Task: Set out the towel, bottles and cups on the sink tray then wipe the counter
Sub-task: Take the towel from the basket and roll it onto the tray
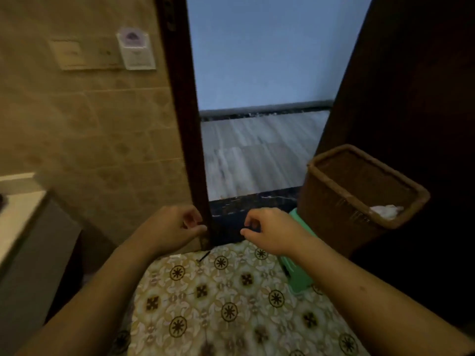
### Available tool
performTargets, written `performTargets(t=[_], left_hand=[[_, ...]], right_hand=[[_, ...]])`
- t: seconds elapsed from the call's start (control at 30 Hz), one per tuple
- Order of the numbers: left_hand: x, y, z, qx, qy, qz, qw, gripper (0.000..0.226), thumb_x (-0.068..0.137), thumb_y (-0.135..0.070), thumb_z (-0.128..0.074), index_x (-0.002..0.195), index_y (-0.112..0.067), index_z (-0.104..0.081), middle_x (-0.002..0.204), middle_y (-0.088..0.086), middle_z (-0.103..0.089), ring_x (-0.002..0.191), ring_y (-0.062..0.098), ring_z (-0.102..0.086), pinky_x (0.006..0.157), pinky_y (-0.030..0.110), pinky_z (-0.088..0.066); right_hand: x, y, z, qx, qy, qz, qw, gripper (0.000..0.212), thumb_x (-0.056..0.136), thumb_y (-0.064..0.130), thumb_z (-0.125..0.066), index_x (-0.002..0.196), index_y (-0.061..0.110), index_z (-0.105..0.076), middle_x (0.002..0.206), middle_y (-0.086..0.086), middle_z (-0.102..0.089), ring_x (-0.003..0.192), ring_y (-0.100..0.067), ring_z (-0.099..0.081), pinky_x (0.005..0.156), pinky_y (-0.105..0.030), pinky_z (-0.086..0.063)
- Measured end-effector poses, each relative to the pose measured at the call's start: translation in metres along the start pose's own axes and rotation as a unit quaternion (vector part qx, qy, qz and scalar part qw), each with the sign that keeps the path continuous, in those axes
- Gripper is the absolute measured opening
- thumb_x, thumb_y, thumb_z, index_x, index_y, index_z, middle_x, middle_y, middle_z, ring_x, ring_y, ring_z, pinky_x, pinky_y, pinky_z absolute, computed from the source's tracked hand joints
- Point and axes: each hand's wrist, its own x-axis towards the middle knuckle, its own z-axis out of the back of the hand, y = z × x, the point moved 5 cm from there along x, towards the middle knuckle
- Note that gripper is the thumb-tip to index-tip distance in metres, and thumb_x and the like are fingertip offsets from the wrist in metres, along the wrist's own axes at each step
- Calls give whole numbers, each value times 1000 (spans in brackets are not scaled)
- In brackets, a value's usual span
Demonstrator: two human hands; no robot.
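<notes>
No towel, bottle, cup or tray shows in this view. A corner of the white counter [18, 209] is at the far left edge. My left hand [174, 227] and my right hand [270, 231] are held out side by side in front of the doorway, low in the frame. Both have the fingers curled loosely, thumb near the fingertips, with nothing in them. The left hand is right beside the dark wooden door frame [185, 140].
A woven brown waste basket [359, 191] with a white scrap inside stands right of the doorway. A green plastic object [295, 268] lies under my right forearm. The patterned tile floor [221, 299] is below; a grey floor lies beyond the door. A dark door is on the right.
</notes>
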Motion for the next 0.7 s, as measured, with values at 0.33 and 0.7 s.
performTargets(t=[0.33, 0.7], left_hand=[[134, -211, -147, 27, 133, -90, 987, 18, 84, -52, -72, 90, -38, -64, 87, -14, -69, 80, 2, -64, 79, 34, -58], [327, -351, -225, 89, 201, -252, 942, 12, 89, -41, -70, 93, -30, -66, 95, -4, -69, 89, 14, -65, 83, 36, -55]], right_hand=[[-92, -254, 68, 16, -23, -164, 986, 27, 89, 51, -62, 100, 27, -68, 96, 3, -69, 87, -17, -63, 72, -36, -54], [-81, -412, 126, 67, -83, -313, 944, 23, 90, 46, -66, 98, 25, -70, 88, 4, -71, 80, -14, -66, 71, -38, -58]])
